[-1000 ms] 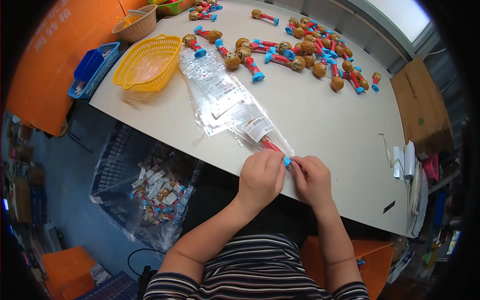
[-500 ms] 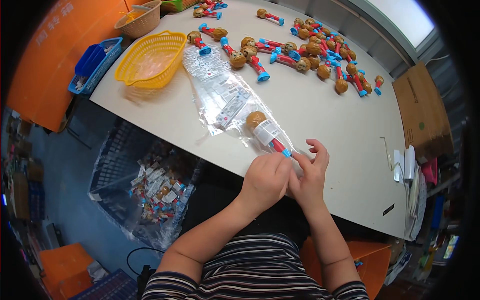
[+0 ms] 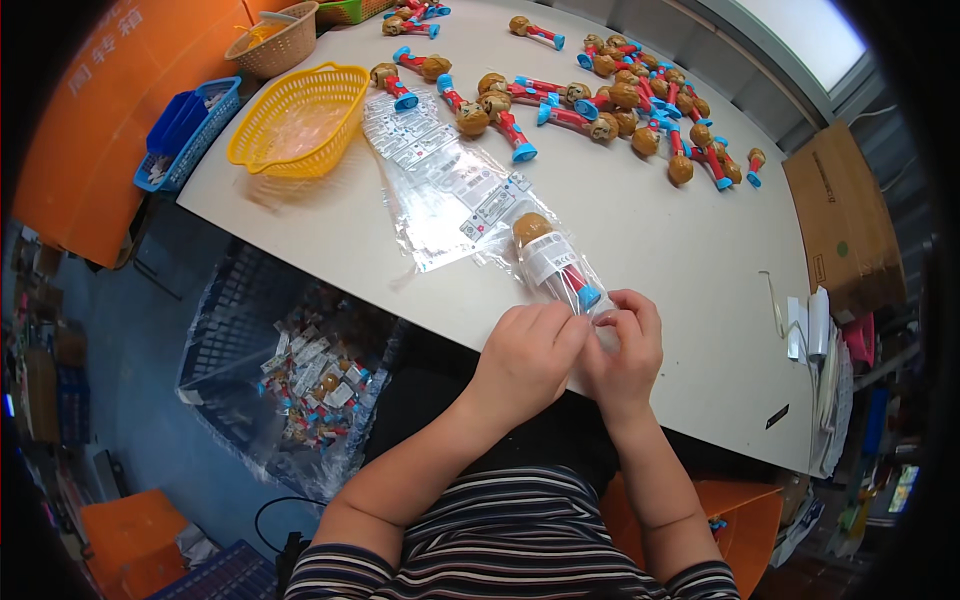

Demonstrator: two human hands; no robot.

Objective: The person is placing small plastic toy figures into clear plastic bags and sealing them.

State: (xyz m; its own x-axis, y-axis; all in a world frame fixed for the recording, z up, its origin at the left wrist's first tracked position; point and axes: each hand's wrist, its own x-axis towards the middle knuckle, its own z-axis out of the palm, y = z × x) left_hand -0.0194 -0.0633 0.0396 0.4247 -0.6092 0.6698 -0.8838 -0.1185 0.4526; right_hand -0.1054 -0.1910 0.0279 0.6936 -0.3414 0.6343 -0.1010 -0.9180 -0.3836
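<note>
A toy [image 3: 573,280] with a round brown head, red body and blue base lies inside a clear plastic bag [image 3: 549,257] with a white printed patch. Its head points away from me and its base lies close to my fingers. My left hand [image 3: 530,355] is closed, pinching the near end of the bag. Just beside it, my right hand [image 3: 625,345] pinches the same end with curled fingers. The fingertips of both hands nearly meet, and part of the bag's end is hidden behind them. Flat clear bags [image 3: 435,205] lie overlapping just left of the bagged toy.
Loose toys [image 3: 625,97] of the same kind are heaped across the table's [image 3: 700,330] far side. A yellow basket [image 3: 270,160] stands at the far left. Below the left edge, a lined blue crate [image 3: 215,335] holds many bagged toys. A cardboard box [image 3: 850,230] stands at the right.
The toy has slid deeper into the bag, and its blue base now shows clear of my fingers. My right hand's fingers have curled in onto the bag's end.
</note>
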